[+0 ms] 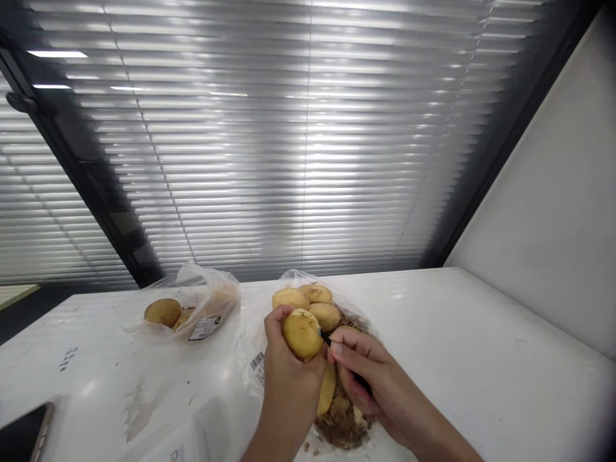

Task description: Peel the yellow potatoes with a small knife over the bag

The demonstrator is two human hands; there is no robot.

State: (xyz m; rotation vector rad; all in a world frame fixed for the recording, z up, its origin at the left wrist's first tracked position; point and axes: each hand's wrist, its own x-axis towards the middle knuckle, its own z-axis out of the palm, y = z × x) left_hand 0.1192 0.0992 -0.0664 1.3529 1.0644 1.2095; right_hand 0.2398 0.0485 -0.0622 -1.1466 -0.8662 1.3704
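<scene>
My left hand [291, 388] is wrapped around a yellow potato [301, 339], whose upper part shows a paler, scraped patch. In my right hand [373, 372] is a slim black-handled tool [326, 338] with a small metal tip; its tip touches the potato's right side. Whether it is a peeler or a knife I cannot tell. Behind the held potato lie several pale yellow potatoes [290, 298] on a clear plastic bag [294, 277]. Brown peelings [342, 427] are heaped below and beside my hands, with a long yellow piece [326, 390] partly hidden by my fingers.
To the left, another clear plastic bag [224, 292] holds unpeeled potatoes [163, 312] and bears a printed label [205, 328]. A phone [24, 436] lies at the near left of the white table [462, 359]. Window blinds [289, 141] rise behind; a wall [553, 212] stands right.
</scene>
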